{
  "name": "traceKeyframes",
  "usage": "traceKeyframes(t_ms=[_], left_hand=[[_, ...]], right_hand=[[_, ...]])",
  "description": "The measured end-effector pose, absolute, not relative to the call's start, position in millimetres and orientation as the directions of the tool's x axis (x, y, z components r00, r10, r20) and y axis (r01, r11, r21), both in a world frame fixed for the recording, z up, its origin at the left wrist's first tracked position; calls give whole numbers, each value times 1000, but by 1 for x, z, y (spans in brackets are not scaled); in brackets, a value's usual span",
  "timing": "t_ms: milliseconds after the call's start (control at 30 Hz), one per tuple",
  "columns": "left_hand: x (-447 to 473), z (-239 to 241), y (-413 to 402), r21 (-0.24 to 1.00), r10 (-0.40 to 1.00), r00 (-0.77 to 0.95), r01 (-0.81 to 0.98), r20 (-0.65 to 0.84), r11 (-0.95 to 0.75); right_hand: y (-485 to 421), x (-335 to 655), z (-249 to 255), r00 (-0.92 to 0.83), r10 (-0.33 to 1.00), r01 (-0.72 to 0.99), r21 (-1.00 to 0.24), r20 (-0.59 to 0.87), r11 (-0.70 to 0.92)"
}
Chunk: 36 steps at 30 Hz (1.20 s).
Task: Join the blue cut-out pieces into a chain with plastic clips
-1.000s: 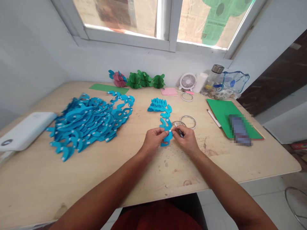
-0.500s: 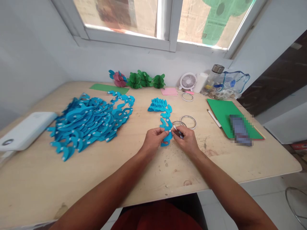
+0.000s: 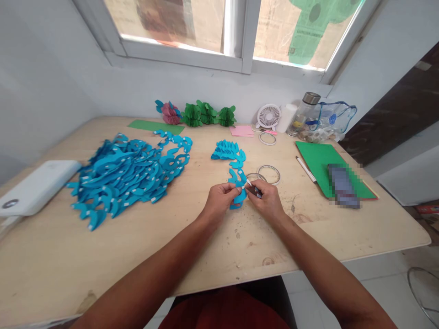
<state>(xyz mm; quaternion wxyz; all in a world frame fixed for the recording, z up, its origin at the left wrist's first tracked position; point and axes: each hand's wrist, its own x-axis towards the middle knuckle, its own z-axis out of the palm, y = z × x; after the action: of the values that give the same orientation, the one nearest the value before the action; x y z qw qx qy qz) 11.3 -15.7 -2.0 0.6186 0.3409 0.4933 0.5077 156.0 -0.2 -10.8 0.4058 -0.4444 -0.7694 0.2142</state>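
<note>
Both of my hands meet just above the middle of the pale wooden tabletop (image 3: pixel 212 246). My left hand (image 3: pixel 219 200) has its thumb and fingers pinched closed on a curved blue paper cut-out (image 3: pixel 239 197), holding it a little off the wood. My right hand (image 3: pixel 269 201) is closed too, gripping a small dark tool (image 3: pixel 256 191) whose tip touches a small white tab (image 3: pixel 247 183) at the cut-out's upper edge; what kind of tool it is I cannot tell.

Just beyond the cut-out, a short chain of the same blue paper shapes (image 3: pixel 227 151) runs away from me across the table. Well to my left lies a big loose heap of blue paper cut-outs with white tabs (image 3: pixel 126 173), and left of that, at the table's edge, a white rectangular device (image 3: pixel 36 187).

Near my right hand, two clear tape rings (image 3: pixel 269 174) lie flat on the wood, with a third (image 3: pixel 267 138) farther back. To the right sit a green sheet of card (image 3: pixel 317 160) with a blurred dark phone (image 3: pixel 343 186) on it, and a white pen (image 3: pixel 305 169) beside its left edge. Along the wall stand green folded paper ornaments (image 3: pixel 206 114), a pink and blue paper ornament (image 3: pixel 168 112), a small white fan (image 3: pixel 269 116), a clear bottle with a metal cap (image 3: pixel 303 113) and a clear pouch with blue trim (image 3: pixel 331 119).
</note>
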Motion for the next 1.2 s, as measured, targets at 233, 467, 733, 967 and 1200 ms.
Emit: traceKeyframes(t_ms=[233, 467, 733, 967, 1200], left_hand=[[11, -5, -15, 923, 962, 2, -284, -271, 261], [11, -8, -14, 928, 968, 16, -282, -249, 243], [10, -12, -11, 920, 955, 32, -262, -295, 293], [9, -12, -11, 907, 949, 38, -284, -312, 310], [9, -11, -11, 904, 953, 50, -304, -300, 300]], right_hand=[[0, 156, -13, -275, 850, 524, -671, 449, 525], [1, 157, -14, -286, 847, 530, -662, 448, 529], [1, 157, -15, -302, 846, 542, -651, 439, 531], [0, 157, -13, -309, 843, 538, -651, 439, 536], [1, 158, -15, -305, 845, 542, -649, 440, 534]])
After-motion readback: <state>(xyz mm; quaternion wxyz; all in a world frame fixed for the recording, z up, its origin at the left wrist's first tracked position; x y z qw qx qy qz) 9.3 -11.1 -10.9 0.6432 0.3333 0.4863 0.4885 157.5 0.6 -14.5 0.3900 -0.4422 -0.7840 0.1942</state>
